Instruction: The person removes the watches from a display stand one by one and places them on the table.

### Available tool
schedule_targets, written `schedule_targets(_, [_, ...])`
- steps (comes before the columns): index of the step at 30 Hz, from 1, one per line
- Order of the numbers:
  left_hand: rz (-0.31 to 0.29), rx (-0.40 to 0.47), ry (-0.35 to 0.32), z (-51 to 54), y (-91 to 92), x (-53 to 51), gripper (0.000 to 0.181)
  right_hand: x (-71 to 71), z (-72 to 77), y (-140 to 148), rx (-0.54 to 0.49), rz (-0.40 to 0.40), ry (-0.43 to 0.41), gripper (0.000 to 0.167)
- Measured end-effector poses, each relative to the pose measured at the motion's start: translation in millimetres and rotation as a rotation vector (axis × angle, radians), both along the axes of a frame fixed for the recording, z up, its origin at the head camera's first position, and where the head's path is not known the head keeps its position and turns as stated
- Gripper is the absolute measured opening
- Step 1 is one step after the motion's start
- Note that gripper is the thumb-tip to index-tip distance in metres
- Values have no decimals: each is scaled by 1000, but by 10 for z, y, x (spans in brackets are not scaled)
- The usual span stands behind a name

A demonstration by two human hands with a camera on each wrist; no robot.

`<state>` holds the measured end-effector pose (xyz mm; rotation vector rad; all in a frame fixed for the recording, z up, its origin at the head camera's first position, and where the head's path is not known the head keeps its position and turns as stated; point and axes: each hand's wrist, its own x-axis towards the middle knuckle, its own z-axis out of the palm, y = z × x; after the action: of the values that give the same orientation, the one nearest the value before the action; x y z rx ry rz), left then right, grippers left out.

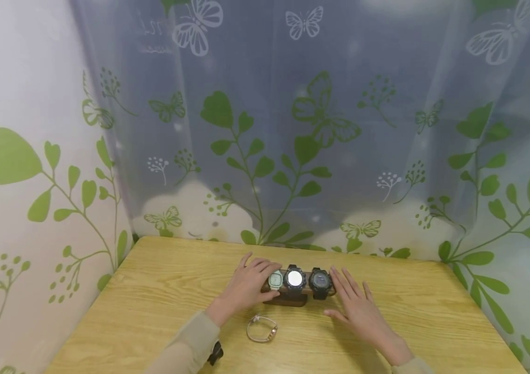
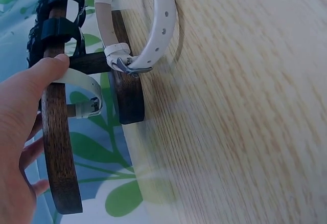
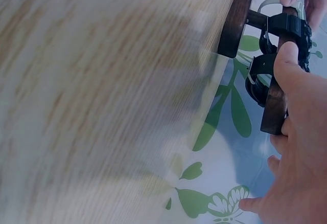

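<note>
A dark wooden watch stand (image 1: 288, 299) on the table carries three watches on its bar. My left hand (image 1: 249, 283) pinches the pale green watch (image 1: 275, 280) at the bar's left end, thumb on the near side and fingers beyond. In the middle sits a black watch with a bright white face (image 1: 295, 278). At the right end is a black watch with a dark face (image 1: 320, 280). My right hand (image 1: 360, 311) lies beside it, its fingers nearly straight at the bar's end and the thumb apart from them. The right wrist view shows that thumb (image 3: 287, 60) overlapping the bar.
A thin-banded watch (image 1: 262, 329) with a pale strap lies in front of the stand on the wooden table (image 1: 166, 291). Some small black object (image 1: 216, 353) is partly hidden by my left sleeve. Leaf-and-butterfly curtains (image 1: 265, 171) hang behind the table.
</note>
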<state>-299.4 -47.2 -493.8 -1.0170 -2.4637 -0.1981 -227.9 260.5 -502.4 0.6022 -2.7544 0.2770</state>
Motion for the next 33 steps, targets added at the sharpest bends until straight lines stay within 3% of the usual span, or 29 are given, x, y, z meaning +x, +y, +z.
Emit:
schedule_targets(23, [12, 40, -83, 23, -357, 5, 66, 4, 3, -11, 2, -3, 4, 98])
schedule_targets(33, [6, 46, -32, 15, -540, -3, 67, -2, 14, -22, 4, -6, -15, 97])
